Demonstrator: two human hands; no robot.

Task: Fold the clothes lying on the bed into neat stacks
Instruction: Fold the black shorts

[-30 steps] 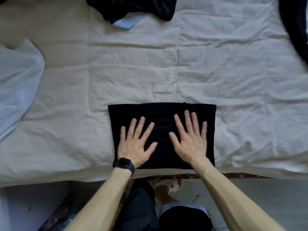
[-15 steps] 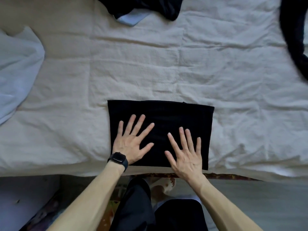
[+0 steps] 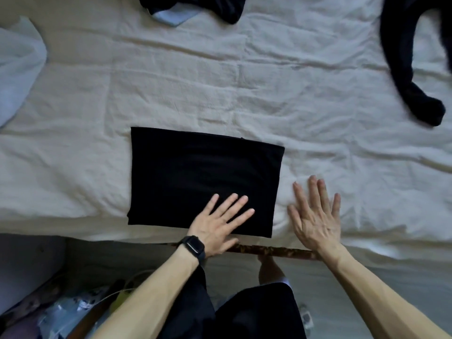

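— Looking down at the bed (image 3: 318, 243), where does the folded black shirt (image 3: 205, 179) lie?

— Flat on the cream sheet (image 3: 171, 81), close to the near edge and about midway along it. It is a tidy rectangle, with its right side turned slightly toward the near edge.

— And the left hand (image 3: 217, 226)?

— Released, gripping nothing. Its fingers are straight and spread, lying flat on the near right corner of the shirt, while the heel of the palm hangs past the bed's near edge. A black watch (image 3: 194, 248) sits on that wrist.

— The right hand (image 3: 315, 216)?

— Also released. It lies palm down on the bare sheet just beside the shirt's right side, fingers straight; whether the thumb touches the cloth, I cannot tell.

— What else is on the bed?

— A dark heap of clothes (image 3: 195, 3) at the far edge with a light blue piece (image 3: 171, 17) poking out from under it, a long dark garment (image 3: 403, 57) curling down from the far right corner, and a pale blue cloth (image 3: 17, 64) at the left edge. All are well apart from the shirt.
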